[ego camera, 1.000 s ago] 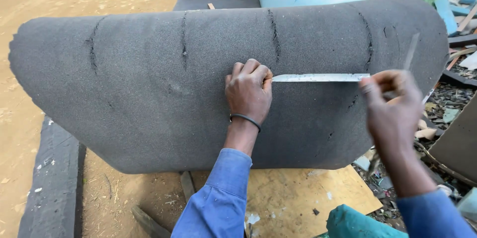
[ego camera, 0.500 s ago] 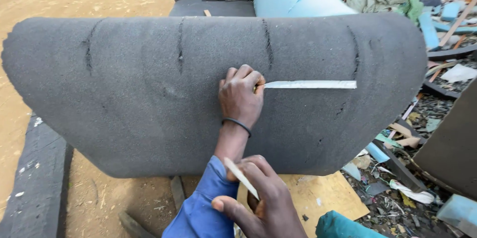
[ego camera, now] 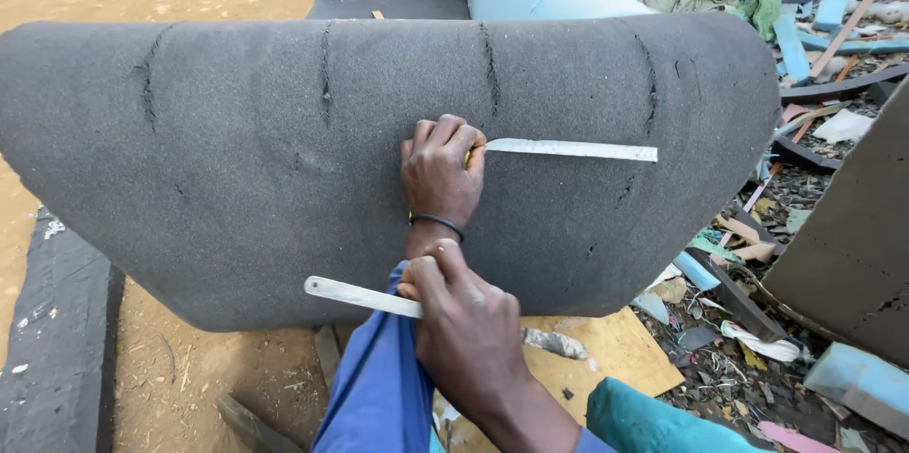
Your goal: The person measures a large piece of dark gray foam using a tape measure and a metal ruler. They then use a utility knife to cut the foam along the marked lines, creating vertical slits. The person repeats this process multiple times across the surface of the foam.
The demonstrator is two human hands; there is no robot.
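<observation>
Foam: while it stands up, the big grey foam (ego camera: 237, 159) fills the middle.
Blade: a thin pale blade (ego camera: 352, 294) pokes left, held tight in the right hand (ego camera: 469, 325).
Left hand: the left hand (ego camera: 440, 174) curls shut, pinning the ruler's end.
Ruler: the ruler (ego camera: 573, 149) lies flat, pointing right.

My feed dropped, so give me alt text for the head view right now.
The left hand presses a steel ruler flat on a big grey foam panel. The right hand holds a thin blade over the left sleeve, with scraps around.
</observation>
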